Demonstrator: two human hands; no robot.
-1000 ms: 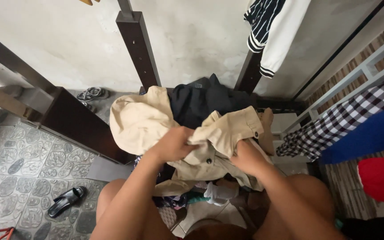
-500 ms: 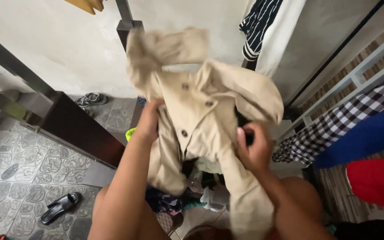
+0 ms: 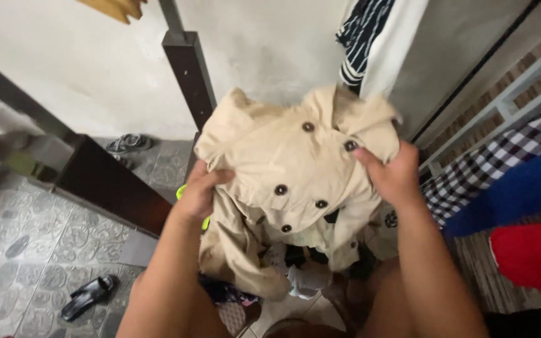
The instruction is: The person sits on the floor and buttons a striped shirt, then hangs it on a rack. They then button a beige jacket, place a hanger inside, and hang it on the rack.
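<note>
Left hand [image 3: 198, 193]: closed on the coat's edge at 9 o'clock.
Right hand [image 3: 391, 174]: gripping the coat at 3 o'clock, thumb near a button.
Coat [image 3: 295, 169]: beige, dark buttons, held up at frame centre, its lower part hanging into the clothes pile [image 3: 295, 278] at 6 o'clock.
Sandal [image 3: 87, 296]: black, on the tiled floor [image 3: 39, 244] at 8 o'clock.
Post [image 3: 189, 72]: dark, at 11 o'clock.

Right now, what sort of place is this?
Likely a home laundry or drying corner: clothes hang on a rack, more lie piled below, and sandals sit on the patterned tile floor.
</note>
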